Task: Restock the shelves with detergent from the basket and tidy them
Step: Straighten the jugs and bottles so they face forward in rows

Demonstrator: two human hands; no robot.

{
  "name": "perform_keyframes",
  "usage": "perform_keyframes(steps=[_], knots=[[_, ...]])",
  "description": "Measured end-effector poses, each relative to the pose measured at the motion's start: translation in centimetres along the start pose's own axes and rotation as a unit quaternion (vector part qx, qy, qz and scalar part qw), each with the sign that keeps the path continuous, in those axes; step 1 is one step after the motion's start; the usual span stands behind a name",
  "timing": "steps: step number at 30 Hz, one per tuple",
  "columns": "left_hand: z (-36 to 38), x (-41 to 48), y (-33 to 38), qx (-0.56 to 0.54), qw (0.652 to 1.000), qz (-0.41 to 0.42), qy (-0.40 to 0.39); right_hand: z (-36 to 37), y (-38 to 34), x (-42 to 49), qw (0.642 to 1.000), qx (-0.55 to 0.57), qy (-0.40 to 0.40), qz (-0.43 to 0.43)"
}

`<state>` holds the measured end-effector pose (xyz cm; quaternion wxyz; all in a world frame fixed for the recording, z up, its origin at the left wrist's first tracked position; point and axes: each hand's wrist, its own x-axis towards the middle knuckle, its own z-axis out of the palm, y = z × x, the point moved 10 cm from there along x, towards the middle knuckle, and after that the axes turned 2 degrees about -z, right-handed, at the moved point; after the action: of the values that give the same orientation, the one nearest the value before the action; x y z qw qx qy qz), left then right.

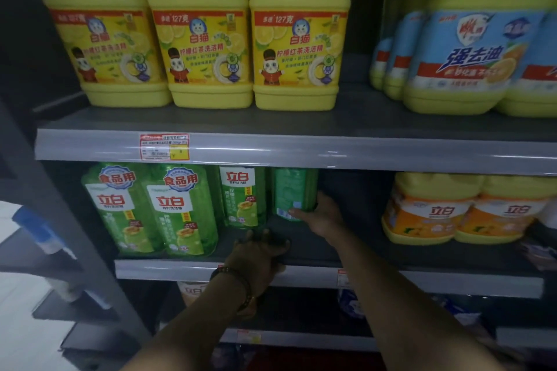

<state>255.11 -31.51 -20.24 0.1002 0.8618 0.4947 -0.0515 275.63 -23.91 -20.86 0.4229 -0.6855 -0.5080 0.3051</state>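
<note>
On the middle shelf (391,277) stand several green detergent bottles. My right hand (321,214) grips the rightmost green bottle (294,190) near its base; its back label faces me. The green bottle (241,196) just to its left shows its front label. My left hand (259,259) rests on the shelf's front edge with fingers spread on the board, holding nothing. Two more green bottles (156,208) stand at the shelf's left end. No basket is in view.
Three big yellow jugs (205,48) and blue-labelled jugs (464,51) fill the upper shelf (301,147). Orange-labelled yellow jugs (464,214) stand at the middle shelf's right. A dark gap lies between them and the green bottles. Lower shelves hold dim packages.
</note>
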Motion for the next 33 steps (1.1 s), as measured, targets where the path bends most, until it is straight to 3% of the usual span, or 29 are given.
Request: perform_keyframes(steps=[10,14,18,21,28,33], knots=[[-0.8,-0.3,-0.4,-0.107,0.994,-0.001,0.027,-3.1,-2.5,-10.1,0.997,-0.074,0.012,-0.002],[-2.9,-2.1,0.6,-0.318,0.940,0.001,0.125,-3.2,-2.6,-12.0,0.994,-0.108,0.035,0.008],[-3.7,-3.6,1.8,-0.384,0.904,0.003,0.187,-2.4,-2.9,-13.2,0.988,-0.153,0.014,0.002],[-4.4,-4.1,1.3,-0.440,0.879,-0.031,0.184,-1.4,-3.2,-14.1,0.990,-0.135,0.001,-0.029],[-6.2,-5.1,0.4,-0.445,0.874,-0.048,0.187,-0.6,-5.9,-16.9,0.988,-0.102,0.018,-0.114],[-6.4,-5.0,-0.7,-0.460,0.851,-0.096,0.234,1.7,-6.9,-17.7,0.984,-0.121,-0.051,-0.122]])
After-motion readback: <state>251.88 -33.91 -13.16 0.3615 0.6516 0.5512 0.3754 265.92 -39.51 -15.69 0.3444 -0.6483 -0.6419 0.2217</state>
